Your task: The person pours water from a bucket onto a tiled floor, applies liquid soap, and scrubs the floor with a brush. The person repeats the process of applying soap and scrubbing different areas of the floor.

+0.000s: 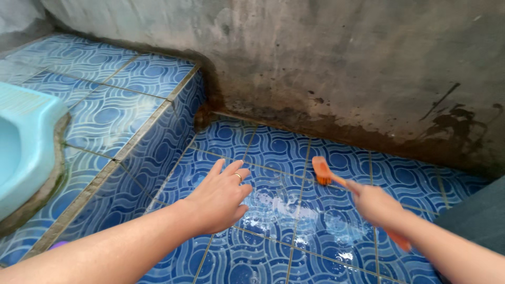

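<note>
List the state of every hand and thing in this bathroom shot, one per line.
Left hand: open, fingers spread, hovering over the floor, holding nothing.
Right hand: shut on the orange brush.
Orange brush: bristle head down on the tiles.
Blue tiled floor: wet, shiny patch between the hands.
Concrete wall: stained dark along its base.
Squat toilet: light blue, partly in view.

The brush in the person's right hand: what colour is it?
Orange; the brush shows best in the head view, held by the right hand.

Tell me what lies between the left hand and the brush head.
Head view: only wet blue floor tile with foamy water lies between the left hand and the orange brush.
</note>
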